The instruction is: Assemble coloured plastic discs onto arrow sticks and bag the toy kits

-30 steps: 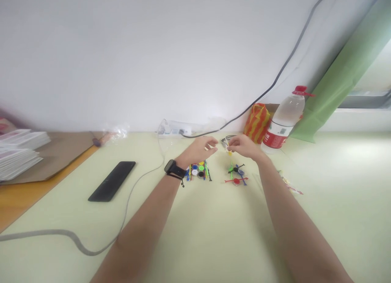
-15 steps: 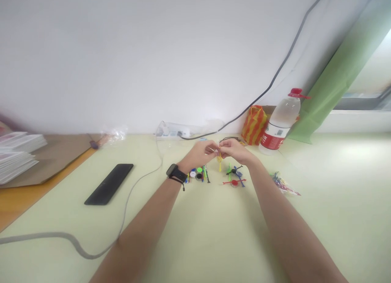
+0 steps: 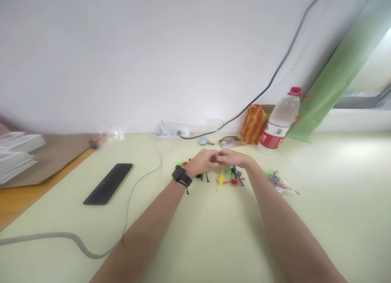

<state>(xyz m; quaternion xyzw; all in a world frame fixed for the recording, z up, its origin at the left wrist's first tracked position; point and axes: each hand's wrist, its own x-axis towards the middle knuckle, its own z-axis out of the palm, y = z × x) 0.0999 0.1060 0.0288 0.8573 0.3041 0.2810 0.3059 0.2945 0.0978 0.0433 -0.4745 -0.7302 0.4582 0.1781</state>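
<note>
My left hand (image 3: 202, 162) and my right hand (image 3: 235, 157) meet above the table, fingertips bent together and closed. Whatever sits between them is hidden by the fingers. Just below lies a yellow plastic piece (image 3: 220, 180) with a round middle and thin arms. Beside it are a red piece (image 3: 233, 182) of similar shape and a blue piece (image 3: 239, 175), with green and black parts partly covered by my right hand. Several small coloured discs and sticks, among them a green disc (image 3: 179, 163), lie behind and under my left wrist, which wears a black watch (image 3: 180, 175).
A clear bag of coloured parts (image 3: 282, 183) lies right of my right forearm. At the back stand a red-capped water bottle (image 3: 279, 122), a striped bag (image 3: 254, 124) and a power strip (image 3: 174, 131). A black flat case (image 3: 108, 184) and a grey cable (image 3: 130, 195) lie left.
The yellow piece has gone from between my fingers to the table beside the red one. Both hands have lowered slightly toward me and closed together.
</note>
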